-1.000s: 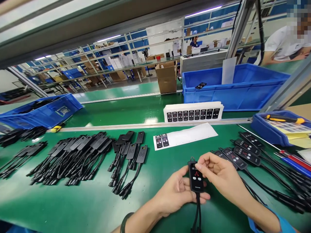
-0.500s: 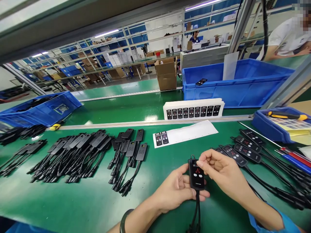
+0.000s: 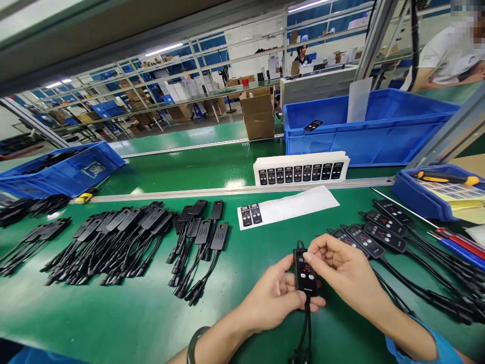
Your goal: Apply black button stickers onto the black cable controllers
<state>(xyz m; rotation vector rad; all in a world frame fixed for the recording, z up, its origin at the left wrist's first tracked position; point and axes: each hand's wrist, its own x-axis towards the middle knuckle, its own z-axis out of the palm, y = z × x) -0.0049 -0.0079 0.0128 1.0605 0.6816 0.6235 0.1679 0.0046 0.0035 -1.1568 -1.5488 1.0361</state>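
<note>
My left hand [image 3: 271, 296] is closed around a small black controller [image 3: 305, 285], holding it upright from the left and beneath. Its face carries a glossy black label [image 3: 307, 277] with red marks and two pale buttons. Two black cables hang from its lower end. My right hand [image 3: 346, 268] has its fingers curled, and the thumb presses on the label's upper part; the curled fingertips are partly hidden. Behind the controller lies a white backing sheet [image 3: 291, 210] with two labels at its left end. Several labelled controllers [image 3: 366, 242] rest beside my right hand.
Unlabelled black controllers with cables [image 3: 125, 222] lie in rows on the left. A stack of label sheets [image 3: 301, 164] leans by the metal strip. Blue bins [image 3: 352, 141] stand behind, and a small blue tray [image 3: 420, 199] with a yellow-black tool sits right. A person is at upper right.
My right thumb has shifted very slightly on the label's upper part. The controller stays in my left hand, and the view has tilted a little.
</note>
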